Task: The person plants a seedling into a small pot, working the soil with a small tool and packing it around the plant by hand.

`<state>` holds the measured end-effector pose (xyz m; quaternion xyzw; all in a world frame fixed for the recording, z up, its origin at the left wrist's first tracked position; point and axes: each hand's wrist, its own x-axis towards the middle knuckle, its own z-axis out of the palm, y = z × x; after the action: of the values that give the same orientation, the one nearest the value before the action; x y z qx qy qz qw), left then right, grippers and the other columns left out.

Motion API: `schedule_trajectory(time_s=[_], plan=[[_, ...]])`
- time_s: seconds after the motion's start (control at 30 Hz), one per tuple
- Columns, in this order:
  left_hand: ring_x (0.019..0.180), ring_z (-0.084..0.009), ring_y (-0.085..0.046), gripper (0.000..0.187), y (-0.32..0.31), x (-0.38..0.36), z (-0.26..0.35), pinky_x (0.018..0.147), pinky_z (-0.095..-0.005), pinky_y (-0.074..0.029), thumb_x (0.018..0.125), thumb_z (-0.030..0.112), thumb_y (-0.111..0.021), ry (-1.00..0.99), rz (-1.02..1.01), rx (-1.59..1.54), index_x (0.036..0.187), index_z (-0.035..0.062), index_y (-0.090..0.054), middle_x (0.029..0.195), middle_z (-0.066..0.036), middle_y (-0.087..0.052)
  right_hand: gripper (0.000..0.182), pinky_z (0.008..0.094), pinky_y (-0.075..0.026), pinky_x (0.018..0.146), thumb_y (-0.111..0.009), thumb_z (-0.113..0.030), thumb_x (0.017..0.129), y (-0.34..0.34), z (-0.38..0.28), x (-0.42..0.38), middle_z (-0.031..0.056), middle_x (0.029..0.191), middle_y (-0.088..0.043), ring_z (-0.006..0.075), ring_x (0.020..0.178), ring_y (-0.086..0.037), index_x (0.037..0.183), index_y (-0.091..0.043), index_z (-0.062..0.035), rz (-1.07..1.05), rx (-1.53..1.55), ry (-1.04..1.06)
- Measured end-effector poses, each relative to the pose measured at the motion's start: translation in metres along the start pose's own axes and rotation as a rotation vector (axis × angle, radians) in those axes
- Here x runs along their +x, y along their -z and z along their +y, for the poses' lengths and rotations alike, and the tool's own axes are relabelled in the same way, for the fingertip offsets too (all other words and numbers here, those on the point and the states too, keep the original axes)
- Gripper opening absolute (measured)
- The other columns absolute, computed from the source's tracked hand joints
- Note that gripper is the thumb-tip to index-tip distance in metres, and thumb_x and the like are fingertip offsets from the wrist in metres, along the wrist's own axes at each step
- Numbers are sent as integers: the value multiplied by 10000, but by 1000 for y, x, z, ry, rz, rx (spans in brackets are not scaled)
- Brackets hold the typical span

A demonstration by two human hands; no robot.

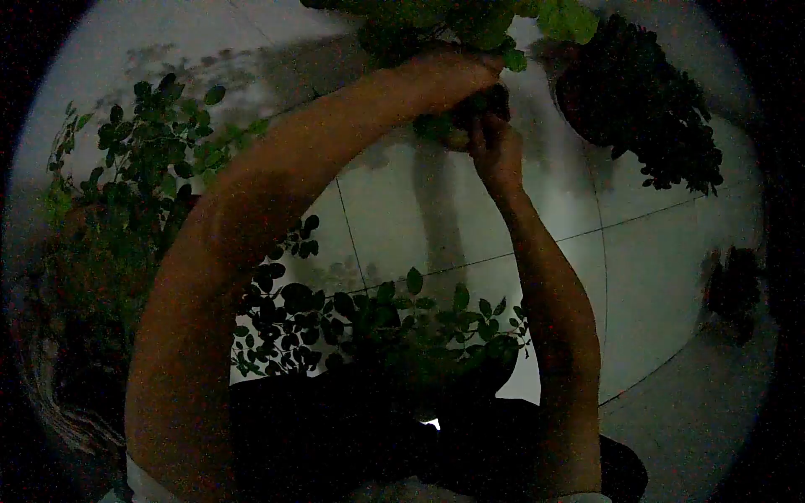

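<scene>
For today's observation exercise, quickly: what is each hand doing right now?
Left hand: fingers curled among the leafy sprig; grip cannot be told.
Right hand: fingers closed, pinching the same sprig.

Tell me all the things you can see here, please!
leafy branch: one, green, top middle, both hands reach up into it
small dark thing: one, blackish, between the two hands; too dim to tell what it is
bush on the left: one, dark green, left side
low plant: one, dark green small leaves, bottom middle between the arms
hanging plant: one, very dark, upper right
dark plant: one, blackish, far right edge
tiled floor: pale grey, with thin dark lines, behind everything
left hand: one, raised to the branch, fingers curled at the dark thing
right hand: one, raised just below it, fingertips up at the dark thing
</scene>
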<state>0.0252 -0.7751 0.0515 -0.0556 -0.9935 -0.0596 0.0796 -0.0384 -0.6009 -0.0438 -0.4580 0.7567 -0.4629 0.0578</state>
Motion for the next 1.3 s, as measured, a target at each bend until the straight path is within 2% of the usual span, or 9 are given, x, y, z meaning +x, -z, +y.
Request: schedule_trajectory(time_s=[0.27, 0.57, 0.63, 0.87, 0.93, 1.0, 1.13, 1.23, 1.3], plan=[[1196, -365, -619, 370, -29, 8, -12, 1048, -462, -472, 930, 322, -516, 170, 26, -329, 1226, 154, -662, 1264, -108, -676, 148, 486, -521, 778, -575, -54, 967, 11, -22, 1, 244, 1016, -699, 443, 939, -661, 1030, -691, 13, -149, -167, 122], [1210, -342, -631, 309, 2, -10, -1, 1077, -426, -493, 948, 233, -545, -32, 57, 49, 1190, 110, -692, 1282, -124, -663, 228, 469, -546, 786, -546, -27, 967, 9, -14, -1, 227, 1051, -709, 431, 941, -672, 1141, -692, -40, -146, -319, 199], [1184, -352, -644, 307, 10, -15, 5, 1063, -435, -499, 929, 253, -566, 50, -9, -105, 1167, 107, -694, 1245, -134, -676, 218, 438, -549, 754, -557, -39, 972, 6, -15, -10, 202, 1015, -723, 382, 879, -689, 1142, -693, -32, -115, -356, 143], [1105, -377, -666, 308, -13, 0, 4, 981, -465, -525, 912, 279, -558, -49, 141, -3, 1146, 130, -690, 1182, -132, -690, 187, 327, -525, 681, -614, -75, 979, 39, 10, -5, 112, 894, -719, 185, 738, -639, 1129, -694, 2, -110, -157, 116], [1143, -374, -652, 379, -12, 4, 8, 1029, -452, -509, 1000, 358, -485, 46, 61, -92, 1194, 89, -669, 1183, -178, -689, 187, 332, -525, 691, -623, -85, 982, 43, 18, -1, 126, 903, -725, 194, 759, -646, 1130, -695, 3, -123, -161, 107], [1105, -362, -675, 303, 11, 0, 4, 980, -453, -538, 922, 258, -562, -68, -115, -175, 1153, 111, -695, 1208, -140, -691, 184, 345, -529, 703, -631, -88, 982, 45, 25, 7, 133, 926, -731, 206, 786, -657, 1130, -693, 2, -202, -158, 111], [1202, -344, -635, 403, -6, -11, 7, 1055, -424, -500, 1043, 333, -427, -123, 61, 79, 1260, 77, -650, 1318, -150, -653, 170, 386, -540, 738, -618, -64, 981, 42, 21, 33, 141, 1013, -733, 260, 854, -687, 1127, -689, -12, -365, -50, 313], [1080, -366, -689, 302, 2, -10, -7, 942, -450, -561, 894, 213, -591, -8, 240, 82, 1173, 132, -673, 1181, -128, -695, 189, 393, -547, 782, -580, -13, 976, 20, -7, 47, 160, 1077, -722, 313, 906, -696, 1133, -685, -24, -337, -99, 383], [1096, -365, -684, 316, 12, -8, 0, 946, -456, -561, 891, 210, -595, 4, 153, 109, 1190, 133, -661, 1174, -129, -693, 212, 389, -549, 800, -559, 14, 971, 25, -13, 26, 176, 1096, -714, 342, 922, -693, 1138, -682, -28, -275, -187, 364]])
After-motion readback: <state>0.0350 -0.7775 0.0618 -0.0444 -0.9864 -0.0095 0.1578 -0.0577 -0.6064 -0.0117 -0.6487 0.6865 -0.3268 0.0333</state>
